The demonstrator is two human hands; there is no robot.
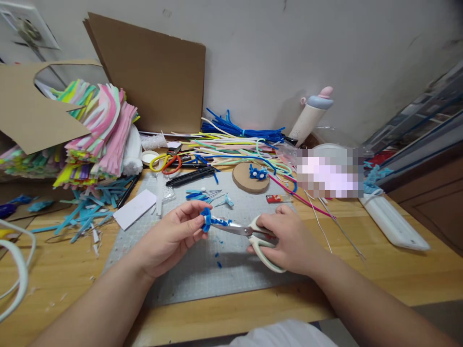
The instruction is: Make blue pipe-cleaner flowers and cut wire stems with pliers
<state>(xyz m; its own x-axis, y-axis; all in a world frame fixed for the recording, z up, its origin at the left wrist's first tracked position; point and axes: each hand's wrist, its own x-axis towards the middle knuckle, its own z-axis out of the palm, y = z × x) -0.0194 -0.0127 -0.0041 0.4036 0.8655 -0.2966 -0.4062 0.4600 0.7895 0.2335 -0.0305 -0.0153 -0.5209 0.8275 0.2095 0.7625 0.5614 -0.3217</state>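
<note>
The left hand (pixel 170 236) pinches a blue fuzzy piece (pixel 206 220) between thumb and fingertips, the grip closed on it. The piece is held above the grey mat (pixel 162 284), near the middle of the view. The right hand (pixel 294 238) is closed around the pale handles of the scissors (pixel 247 231), whose blades point left toward the piece; whether the tips touch it cannot be told. Blue scraps (pixel 219 265) lie on the mat below the blades.

Beyond the hands, a cardboard disc (pixel 244 184) carries blue flowers (pixel 257 172) with pale centres. A red lighter (pixel 278 198) lies in front of the disc, toward the right hand. To the left are a white card (pixel 135 210), black pens (pixel 191 177) and a second pair of scissors, yellow and red (pixel 165 163). Behind these, multicoloured stems (pixel 231 150) lie across the table (pixel 401 274), with a blue bundle (pixel 240 130) behind them. A pale bottle (pixel 307 119) stands against the wall at right; a cardboard sheet (pixel 155 72) leans at left, beside pink, yellow and green bundles (pixel 114 130).
</note>
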